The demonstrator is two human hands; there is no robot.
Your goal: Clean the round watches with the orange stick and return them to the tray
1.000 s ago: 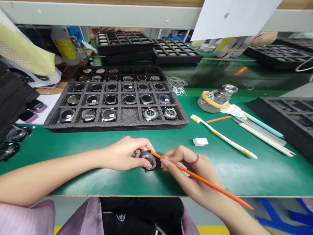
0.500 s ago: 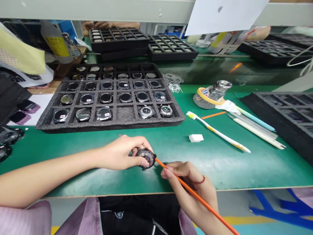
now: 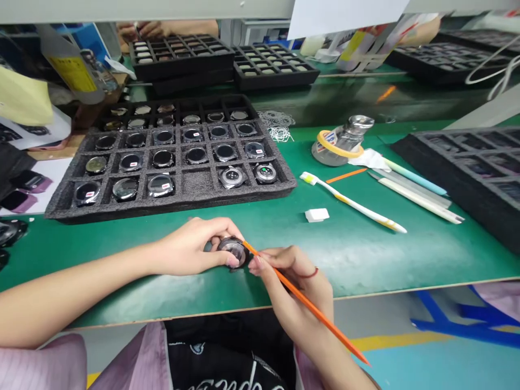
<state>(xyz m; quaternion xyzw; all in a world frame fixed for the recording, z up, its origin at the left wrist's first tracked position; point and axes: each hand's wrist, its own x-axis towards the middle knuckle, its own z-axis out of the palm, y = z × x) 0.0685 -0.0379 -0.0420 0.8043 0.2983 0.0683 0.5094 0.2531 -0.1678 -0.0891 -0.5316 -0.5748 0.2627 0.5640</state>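
Observation:
My left hand (image 3: 195, 246) is closed round a round black watch case (image 3: 234, 249), thumb on its face, just above the green bench (image 3: 170, 298) near its front edge. In my right hand (image 3: 290, 276) is a thin orange stick (image 3: 312, 309) with a pointed end, held like a pen. Its far tip touches the upper right rim of the watch case. Behind my hands lies a black foam tray (image 3: 195, 197) of round watch cases, with one bare compartment in its front row.
A toothbrush (image 3: 353, 205), a small white block (image 3: 317, 215), a glass bottle (image 3: 341, 143) with a yellow band, and several slim tools (image 3: 418, 197) lie on the right. Another foam tray (image 3: 467, 179) stands at far right. Further trays and a person's hands (image 3: 142, 30) show behind.
The orange stick's tip has moved from the watch case's right side to its upper right rim. My right hand is closer to my left. The whole view has shifted slightly.

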